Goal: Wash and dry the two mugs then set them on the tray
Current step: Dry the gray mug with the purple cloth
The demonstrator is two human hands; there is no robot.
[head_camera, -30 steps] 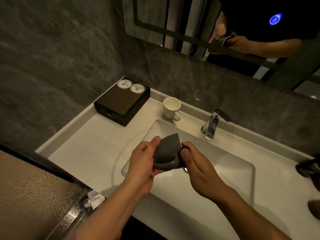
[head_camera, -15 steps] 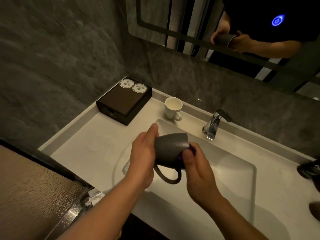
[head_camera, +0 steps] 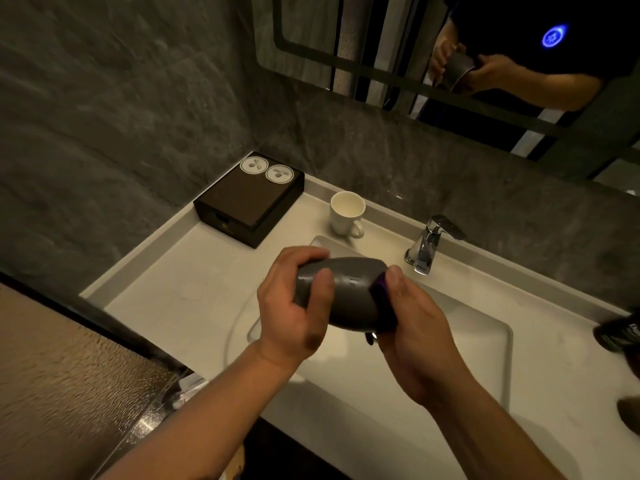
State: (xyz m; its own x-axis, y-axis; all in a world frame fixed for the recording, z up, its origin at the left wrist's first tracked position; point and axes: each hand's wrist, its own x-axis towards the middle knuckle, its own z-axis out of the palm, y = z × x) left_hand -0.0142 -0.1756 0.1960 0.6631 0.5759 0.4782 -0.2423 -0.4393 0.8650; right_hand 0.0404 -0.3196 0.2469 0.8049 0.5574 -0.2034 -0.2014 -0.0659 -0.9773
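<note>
Mug of matte grey lies on its side in the air above the sink basin, held between both hands, its closed end to the left and its mouth to the right. The left hand grips the closed end: the fingers curl over the top of it and the thumb lies across the near side of the mug's wall. The right hand meets the mouth, where a purple wad sits against the rim; whether it is cloth or sponge cannot be told. The right thumb presses down on the wad at the top of the rim, and the other fingers of that hand go under the mug and are hidden, so how they lie cannot be told. The mug's handle is not clearly seen.

The second mug, white, stands upright on the pale counter just behind the basin's far left corner, its handle turned toward the basin. A chrome faucet stands at the back edge of the basin, to the right of the white mug and apart from it. In the far left corner of the counter, against the grey stone wall, sits a dark box with two round white discs on its lid. A dark bottle shows at the right edge. The mirror above reflects the hands and the grey mug.
</note>
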